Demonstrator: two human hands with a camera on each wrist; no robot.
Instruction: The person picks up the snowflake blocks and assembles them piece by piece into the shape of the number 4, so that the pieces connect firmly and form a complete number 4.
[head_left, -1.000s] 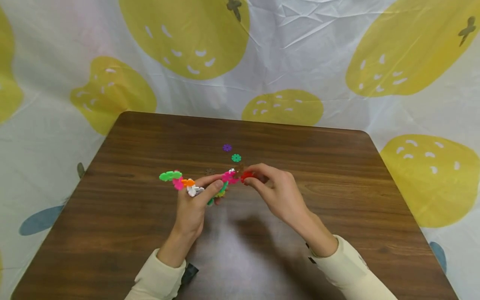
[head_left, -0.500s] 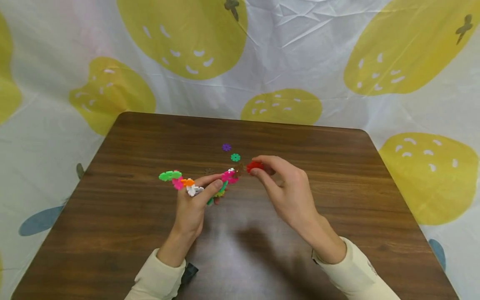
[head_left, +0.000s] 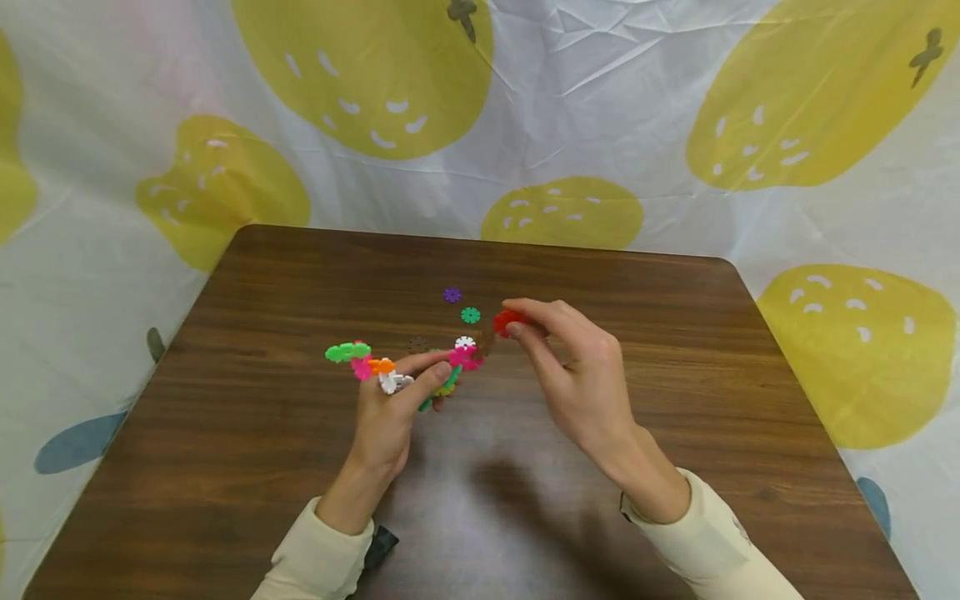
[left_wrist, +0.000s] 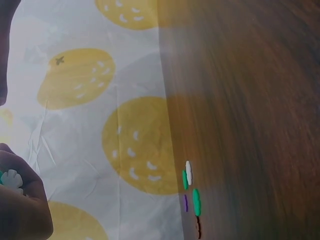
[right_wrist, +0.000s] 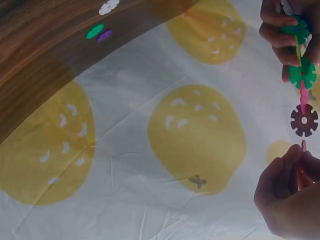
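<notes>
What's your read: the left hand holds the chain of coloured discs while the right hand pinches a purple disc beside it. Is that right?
Not quite, the colour is wrong: the right hand pinches a red disc, as the head view shows. The left hand does hold the chain of coloured discs.

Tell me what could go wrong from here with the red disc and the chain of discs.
The right grip pinches the red disc just short of the brown disc; their notches might miss each other. The brown disc sticks out beyond the left grip, so pressing on it could bend or loosen the chain.
</notes>
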